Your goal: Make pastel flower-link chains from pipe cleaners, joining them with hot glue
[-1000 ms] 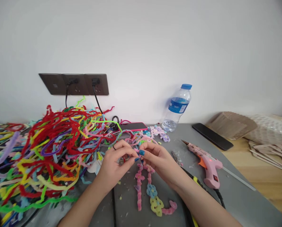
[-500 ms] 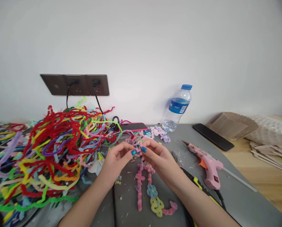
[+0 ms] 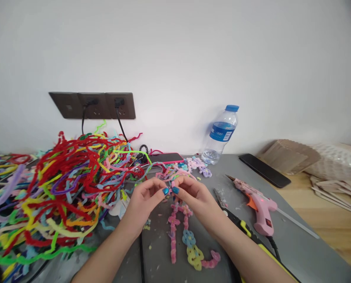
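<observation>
My left hand (image 3: 142,200) and my right hand (image 3: 194,196) meet thumb to thumb over the grey table (image 3: 293,243), both pinching the top of a pink pipe-cleaner chain (image 3: 173,232). The chain hangs down toward me across the table and ends in a blue flower (image 3: 188,237), a yellow flower (image 3: 194,256) and a pink curl (image 3: 212,260). Both thumbs have blue nails. The exact spot where the fingers grip is partly hidden.
A big tangle of coloured pipe cleaners (image 3: 60,188) fills the left side. A pink glue gun (image 3: 258,204) lies to the right, a water bottle (image 3: 221,133) and a black phone (image 3: 265,169) behind it. A red-cased phone (image 3: 166,158) and wall sockets (image 3: 94,105) are at the back.
My left hand has turned so its thumb now faces the right thumb, and both hands have shifted slightly up and closer together on the chain's top.
</observation>
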The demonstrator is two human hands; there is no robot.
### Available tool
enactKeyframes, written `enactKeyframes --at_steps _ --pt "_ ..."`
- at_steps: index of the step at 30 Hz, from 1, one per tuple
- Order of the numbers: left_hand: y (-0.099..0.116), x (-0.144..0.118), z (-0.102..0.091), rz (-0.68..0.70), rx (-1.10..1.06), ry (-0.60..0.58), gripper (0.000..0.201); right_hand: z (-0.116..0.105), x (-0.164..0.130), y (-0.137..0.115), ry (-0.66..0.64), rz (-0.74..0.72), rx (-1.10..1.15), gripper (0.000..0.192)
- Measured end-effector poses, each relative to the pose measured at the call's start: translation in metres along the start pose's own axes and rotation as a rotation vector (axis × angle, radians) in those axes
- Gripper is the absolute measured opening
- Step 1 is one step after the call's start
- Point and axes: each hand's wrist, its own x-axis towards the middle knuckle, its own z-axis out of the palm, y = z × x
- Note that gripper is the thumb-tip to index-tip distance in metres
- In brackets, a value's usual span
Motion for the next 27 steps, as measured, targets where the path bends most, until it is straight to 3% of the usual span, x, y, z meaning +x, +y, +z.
enactKeyframes --at_steps 9,15,22,27 --pt "0.005 0.001 -0.006 0.111 0.241 -0.112 0.013 -0.006 0.002 -0.003 -0.063 -0.006 -0.083 0.04" --pt "0.007 -0.002 -0.005 0.216 0.466 -0.085 0.009 -0.007 0.003 -0.004 -0.065 -0.008 -0.128 0.043" --pt "-0.003 -0.003 -0.002 0.155 0.334 0.003 0.008 0.001 0.0 0.003 0.068 0.066 0.029 0.038" --pt "-0.005 -0.004 0.002 0.151 0.238 0.051 0.009 0.008 -0.003 0.005 0.081 0.073 0.088 0.036"
